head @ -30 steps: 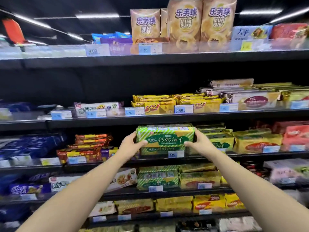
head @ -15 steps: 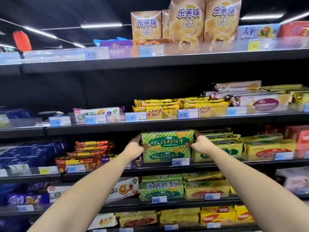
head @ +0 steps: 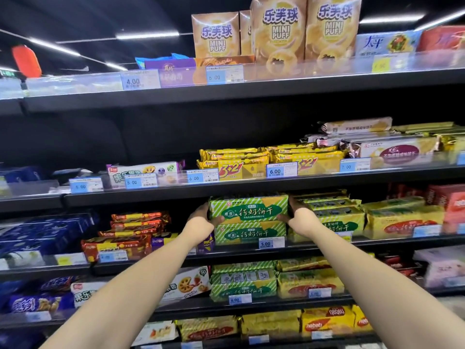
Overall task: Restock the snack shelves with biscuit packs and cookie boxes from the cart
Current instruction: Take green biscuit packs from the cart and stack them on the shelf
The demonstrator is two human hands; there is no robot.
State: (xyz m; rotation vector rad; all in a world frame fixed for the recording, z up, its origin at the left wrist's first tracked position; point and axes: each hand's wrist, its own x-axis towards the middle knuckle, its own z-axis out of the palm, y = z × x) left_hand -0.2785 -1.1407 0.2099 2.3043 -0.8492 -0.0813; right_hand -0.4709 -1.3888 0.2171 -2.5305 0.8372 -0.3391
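At frame centre, a green biscuit pack is gripped at both ends by the left hand and right hand, set atop an identical pack; release remains, and further restocking seems likely.

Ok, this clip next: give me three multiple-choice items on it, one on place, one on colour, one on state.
1. Where is the held green biscuit pack?
A. On top of a matching pack
B. On the top shelf
C. In the cart

2. What colour are the 3+2 packs?
A. Blue
B. Yellow
C. Red

3. How is the pack held?
A. One hand
B. Both hands, at its ends
C. Not held

Answers: 1 A, it sits on the lower green pack. 2 B, yellow wrappers. 3 B, left hand and right hand clasp its ends.
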